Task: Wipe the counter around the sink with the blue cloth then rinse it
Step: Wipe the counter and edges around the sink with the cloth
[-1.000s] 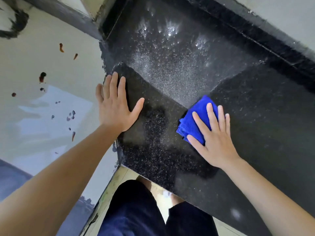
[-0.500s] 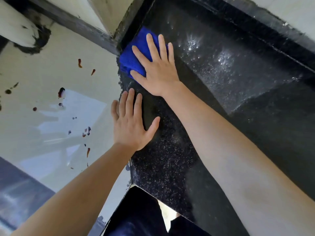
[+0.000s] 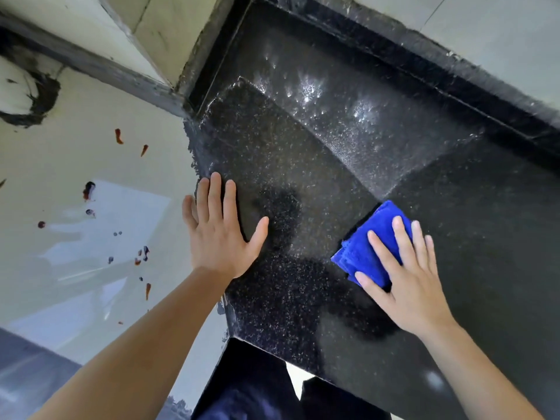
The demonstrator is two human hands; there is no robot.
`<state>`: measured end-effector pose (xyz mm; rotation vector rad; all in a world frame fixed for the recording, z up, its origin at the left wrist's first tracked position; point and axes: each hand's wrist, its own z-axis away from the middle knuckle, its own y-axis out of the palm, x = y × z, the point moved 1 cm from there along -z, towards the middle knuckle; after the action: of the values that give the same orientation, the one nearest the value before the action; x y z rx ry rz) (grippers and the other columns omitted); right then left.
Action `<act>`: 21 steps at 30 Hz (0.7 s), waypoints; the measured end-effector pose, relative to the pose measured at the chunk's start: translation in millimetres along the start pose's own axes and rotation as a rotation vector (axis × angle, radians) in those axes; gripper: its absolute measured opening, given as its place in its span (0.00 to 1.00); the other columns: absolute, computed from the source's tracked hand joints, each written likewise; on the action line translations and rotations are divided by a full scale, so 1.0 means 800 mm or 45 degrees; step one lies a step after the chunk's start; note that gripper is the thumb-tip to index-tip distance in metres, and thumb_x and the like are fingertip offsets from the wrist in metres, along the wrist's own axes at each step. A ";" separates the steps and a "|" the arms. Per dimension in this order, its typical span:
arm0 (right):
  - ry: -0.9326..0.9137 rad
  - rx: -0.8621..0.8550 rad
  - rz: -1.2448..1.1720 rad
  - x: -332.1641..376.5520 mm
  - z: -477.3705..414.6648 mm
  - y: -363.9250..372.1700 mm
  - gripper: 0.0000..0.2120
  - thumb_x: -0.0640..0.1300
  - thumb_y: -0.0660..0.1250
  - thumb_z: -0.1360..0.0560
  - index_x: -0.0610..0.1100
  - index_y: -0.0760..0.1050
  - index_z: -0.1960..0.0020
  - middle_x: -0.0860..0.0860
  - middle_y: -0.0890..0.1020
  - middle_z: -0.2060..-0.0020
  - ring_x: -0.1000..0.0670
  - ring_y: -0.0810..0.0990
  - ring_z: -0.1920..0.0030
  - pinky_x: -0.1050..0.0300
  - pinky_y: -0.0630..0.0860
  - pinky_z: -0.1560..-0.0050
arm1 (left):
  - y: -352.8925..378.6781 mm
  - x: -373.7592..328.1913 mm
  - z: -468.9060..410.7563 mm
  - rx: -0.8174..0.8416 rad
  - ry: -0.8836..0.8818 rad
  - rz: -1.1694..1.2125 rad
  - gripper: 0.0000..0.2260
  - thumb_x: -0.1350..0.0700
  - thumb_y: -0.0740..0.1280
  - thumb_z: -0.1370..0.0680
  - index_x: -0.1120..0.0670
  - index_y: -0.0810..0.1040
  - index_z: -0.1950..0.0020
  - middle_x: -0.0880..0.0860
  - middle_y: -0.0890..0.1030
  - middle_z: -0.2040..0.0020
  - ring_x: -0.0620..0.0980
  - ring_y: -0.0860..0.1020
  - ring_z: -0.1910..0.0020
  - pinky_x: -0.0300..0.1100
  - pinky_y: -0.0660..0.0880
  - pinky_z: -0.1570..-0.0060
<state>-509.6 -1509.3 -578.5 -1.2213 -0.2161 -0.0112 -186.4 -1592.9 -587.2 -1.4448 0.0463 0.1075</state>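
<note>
A folded blue cloth lies on the black speckled counter, right of centre. My right hand presses flat on the cloth with straight, spread fingers and covers its near right part. My left hand rests flat on the counter's left edge, fingers straight and thumb spread out. No sink is in view.
A pale wall with dark and red specks runs along the counter's left end. A raised black backsplash borders the far side. Wet shine marks the far part of the counter. My dark trousers show below the front edge.
My right hand has slid the cloth from the far left corner back toward me and to the right. My left hand has stayed flat on the counter's left edge.
</note>
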 end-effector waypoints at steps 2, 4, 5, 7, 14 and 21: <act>0.036 -0.048 -0.017 -0.002 -0.023 -0.003 0.36 0.68 0.54 0.23 0.50 0.60 0.20 0.43 0.48 0.18 0.37 0.43 0.19 0.33 0.46 0.22 | 0.001 0.001 -0.001 -0.009 0.012 0.003 0.37 0.33 0.55 0.22 0.57 0.61 0.22 0.59 0.59 0.20 0.60 0.56 0.21 0.64 0.52 0.25; 0.164 -0.115 -0.052 -0.012 -0.064 -0.014 0.37 0.69 0.53 0.23 0.52 0.56 0.19 0.44 0.45 0.18 0.38 0.41 0.19 0.36 0.42 0.21 | 0.002 0.000 -0.001 -0.006 0.025 0.005 0.37 0.33 0.55 0.22 0.57 0.60 0.22 0.59 0.59 0.20 0.60 0.55 0.21 0.64 0.52 0.25; 0.247 -0.141 -0.082 -0.019 -0.093 -0.021 0.37 0.70 0.53 0.23 0.54 0.54 0.19 0.45 0.44 0.18 0.38 0.40 0.20 0.37 0.40 0.22 | 0.002 0.001 -0.002 -0.006 0.017 0.006 0.37 0.33 0.54 0.22 0.57 0.60 0.22 0.59 0.58 0.20 0.60 0.55 0.21 0.63 0.52 0.25; 0.443 -0.195 -0.146 -0.034 -0.152 -0.043 0.37 0.71 0.52 0.22 0.55 0.51 0.18 0.45 0.43 0.18 0.39 0.39 0.20 0.38 0.39 0.21 | 0.004 0.002 -0.003 -0.008 0.009 0.011 0.37 0.33 0.54 0.22 0.57 0.60 0.22 0.59 0.59 0.20 0.60 0.55 0.21 0.63 0.51 0.24; 0.829 -0.281 -0.283 0.003 -0.219 -0.058 0.35 0.67 0.49 0.20 0.54 0.48 0.18 0.42 0.43 0.19 0.36 0.39 0.20 0.35 0.38 0.22 | 0.004 0.006 0.000 -0.088 0.037 0.108 0.37 0.32 0.54 0.22 0.59 0.63 0.24 0.60 0.61 0.21 0.61 0.57 0.22 0.64 0.51 0.25; 0.216 -0.252 -0.146 0.062 -0.044 0.015 0.32 0.64 0.54 0.19 0.52 0.57 0.19 0.42 0.49 0.18 0.36 0.43 0.20 0.35 0.43 0.22 | -0.001 -0.036 -0.033 -0.159 0.187 0.124 0.35 0.33 0.55 0.21 0.54 0.60 0.22 0.59 0.57 0.20 0.61 0.54 0.21 0.66 0.47 0.25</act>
<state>-453.5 -1532.8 -592.9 -1.3957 -0.1391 -0.2399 -214.0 -1620.8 -586.8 -1.5738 0.2339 0.0856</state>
